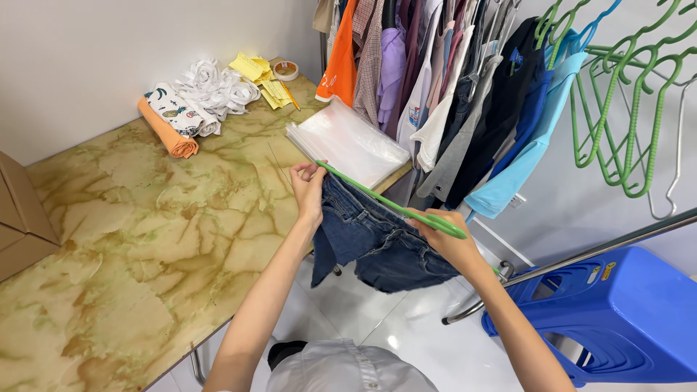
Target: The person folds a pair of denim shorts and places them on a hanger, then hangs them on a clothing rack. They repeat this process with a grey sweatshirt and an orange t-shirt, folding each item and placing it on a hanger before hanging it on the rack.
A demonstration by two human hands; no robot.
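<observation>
Denim shorts (377,243), dark blue, hang from a green hanger (392,205) that we hold out level just past the front edge of the marble-patterned table (145,239), over the white floor. Our left hand (308,190) pinches the hanger's left end together with the waistband, fingers closed tight on both, right at the table's edge. Our right hand (446,236) is wrapped around the hanger's right end, fingers curled shut on it and on the denim below, a little farther out from the table.

On the table, near its right corner, lies a stack of clear plastic bags (348,141), just beyond our left hand. Toward the far side of the table, against the wall, sit a rolled orange cloth (167,134), a printed white cloth (174,109) touching it, a heap of white fabric (218,87), some yellow paper slips (258,76) and a roll of tape (285,70). A cardboard box (22,218) stands at the table's left end.

Beyond the table's right corner, a rack of hung clothes (450,87) crowds close to the bags, with an orange garment (341,58) nearest the table. Farther right of the table, empty green hangers (624,94) dangle, and a blue plastic stool (617,312) stands on the floor behind a metal rail (595,250).
</observation>
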